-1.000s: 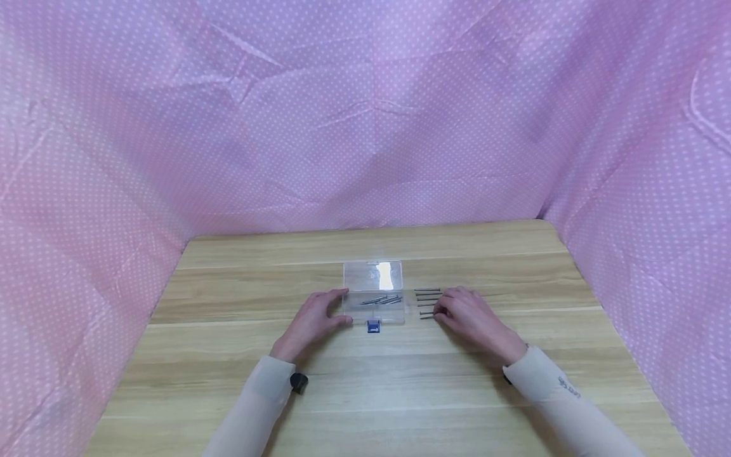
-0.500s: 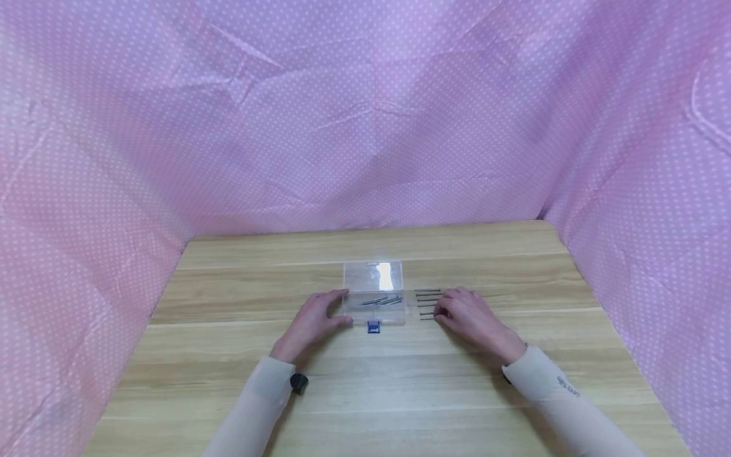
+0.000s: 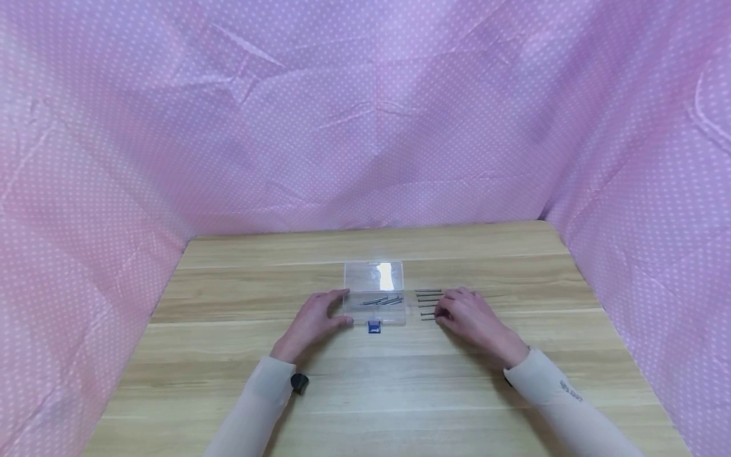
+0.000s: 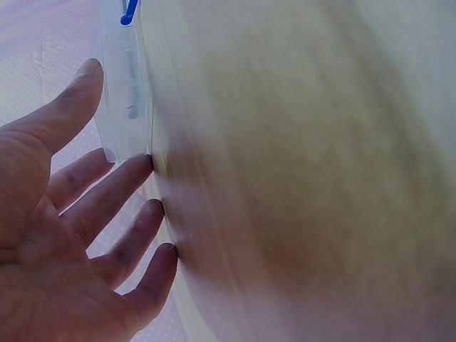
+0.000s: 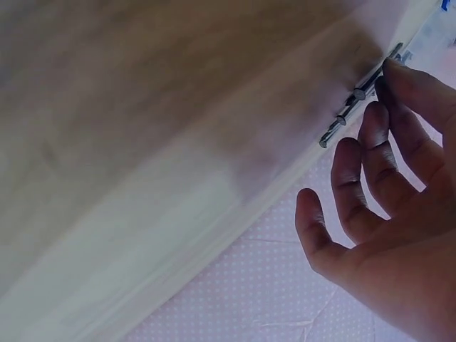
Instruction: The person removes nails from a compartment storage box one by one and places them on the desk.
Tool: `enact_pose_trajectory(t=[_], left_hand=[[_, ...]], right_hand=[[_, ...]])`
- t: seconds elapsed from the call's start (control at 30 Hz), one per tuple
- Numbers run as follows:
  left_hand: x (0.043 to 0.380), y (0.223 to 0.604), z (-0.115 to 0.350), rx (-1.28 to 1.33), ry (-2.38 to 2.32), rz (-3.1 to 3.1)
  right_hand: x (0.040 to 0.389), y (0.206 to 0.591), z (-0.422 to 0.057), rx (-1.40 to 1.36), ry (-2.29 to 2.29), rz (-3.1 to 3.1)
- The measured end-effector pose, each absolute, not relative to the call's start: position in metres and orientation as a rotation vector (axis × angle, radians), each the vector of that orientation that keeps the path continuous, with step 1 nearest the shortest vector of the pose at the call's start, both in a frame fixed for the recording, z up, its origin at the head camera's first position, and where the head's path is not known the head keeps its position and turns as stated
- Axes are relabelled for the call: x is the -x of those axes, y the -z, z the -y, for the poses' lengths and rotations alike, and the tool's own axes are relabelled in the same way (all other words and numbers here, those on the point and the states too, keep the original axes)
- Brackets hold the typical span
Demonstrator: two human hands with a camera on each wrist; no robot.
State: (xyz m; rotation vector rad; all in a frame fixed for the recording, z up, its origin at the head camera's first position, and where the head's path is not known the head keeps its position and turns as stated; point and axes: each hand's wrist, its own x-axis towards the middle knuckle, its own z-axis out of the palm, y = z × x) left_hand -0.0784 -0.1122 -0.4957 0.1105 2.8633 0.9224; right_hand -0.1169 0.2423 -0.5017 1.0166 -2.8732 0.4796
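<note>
A clear plastic box [image 3: 349,311] with its lid [image 3: 360,276] laid back stands mid-table, its blue latch [image 3: 374,327] toward me. Several metal nails [image 3: 382,300] lie inside it. My left hand [image 3: 313,320] rests at the box's left side, thumb by the near corner and index finger by the far one, fingers [image 4: 114,189] loosely spread. To the right of the box, several more nails [image 3: 428,300] lie in a row, roughly parallel. Over their right ends is my right hand [image 3: 471,320], pinching the nearest nail [image 3: 428,318] between thumb and index finger; its other fingers [image 5: 347,167] are slightly bent.
The wood-grain table [image 3: 365,393] extends around the box and nails. Pink polka-dot cloth [image 3: 365,127] hangs behind the table and along both sides. A black wrist device [image 3: 299,383] sits at the left cuff.
</note>
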Motion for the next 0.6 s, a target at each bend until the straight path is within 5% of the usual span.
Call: enact_pose_trajectory(t=[0.6], left_hand=[[0.077,0.493,0.111,-0.098,-0.923,-2.862]], right_hand=[[0.113,0.484,-0.229,-1.002,-0.572,2.739]])
